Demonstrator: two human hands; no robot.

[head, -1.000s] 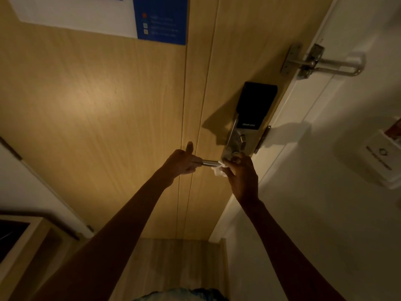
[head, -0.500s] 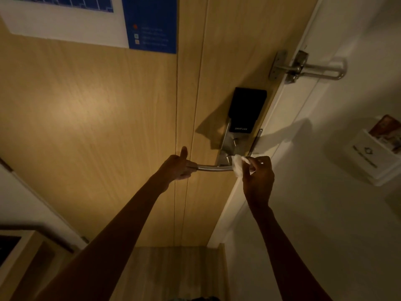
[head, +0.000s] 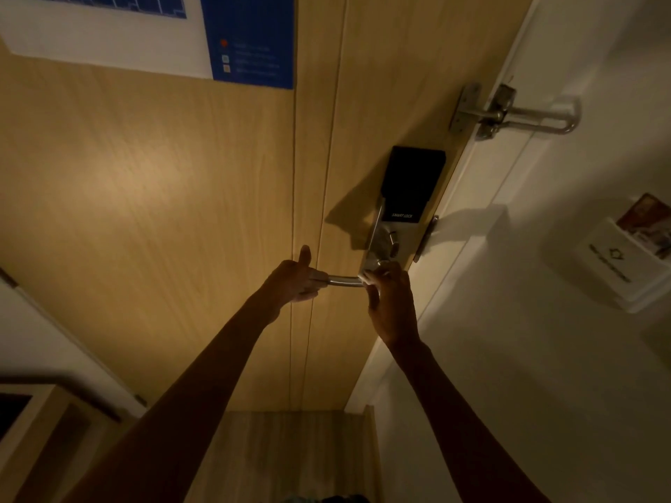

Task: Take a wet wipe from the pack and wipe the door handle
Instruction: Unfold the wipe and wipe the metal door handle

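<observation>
The silver lever door handle (head: 345, 280) sticks out leftward from the smart lock plate (head: 381, 245) on the wooden door (head: 181, 176). My left hand (head: 296, 279) grips the handle's free end, thumb up. My right hand (head: 390, 299) is closed over the handle's root by the plate. A small white edge of the wet wipe (head: 364, 278) shows under its fingers; the rest of the wipe is hidden. The wipe pack is out of view.
A black smart lock box (head: 412, 183) sits above the handle. A metal swing-bar door guard (head: 519, 116) bridges door and white frame. A white card holder (head: 624, 263) hangs on the right wall. A blue and white notice (head: 250, 38) is on the door. A wooden cabinet (head: 40, 430) stands at lower left.
My right hand, which held the wipe up beside the handle half a second ago, has come back down onto the handle's root. The left hand has kept its grip on the handle's end.
</observation>
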